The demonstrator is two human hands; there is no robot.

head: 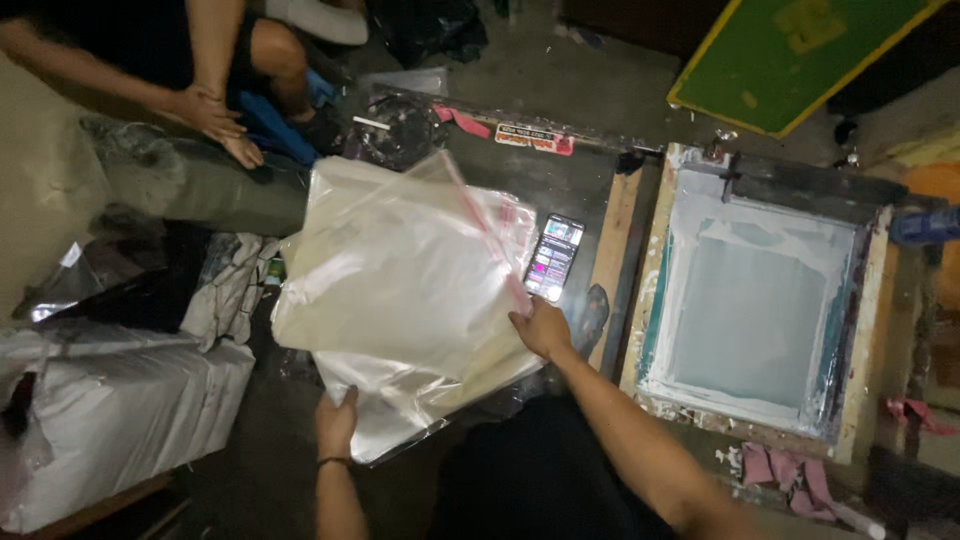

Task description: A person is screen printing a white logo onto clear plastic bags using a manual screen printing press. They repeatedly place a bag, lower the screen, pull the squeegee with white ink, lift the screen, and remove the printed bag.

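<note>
Holding a stack of clear plastic sleeves with red adhesive strips [400, 270], the person keeps it low over the dark bench [560, 180], just left of a smartphone with a lit screen [553, 257] that lies flat on that bench. The left hand [337, 422] is closed on the stack's near lower corner, fingers curled over the edge, while the right hand [541, 328] clamps the right-hand edge close under the red strip; the two hands stand well apart, one at each side of the stack. The sheets look slippery and fan out at the upper corner, so a good handling, to my judgement, means keeping both grips firm, squaring the edges together, and guiding the stack clear of the phone. Right of the phone sits a wooden-framed printing screen with a pale blue-white mesh [755, 305], and torn pink paper scraps [785, 470] lie near its lower corner. To the left lie white wrapped bundles [120, 420]. At the top left another person's hand [205, 110] rests on a knee, apart from the work. A green board with a yellow edge [790, 55] leans at the top right.
</note>
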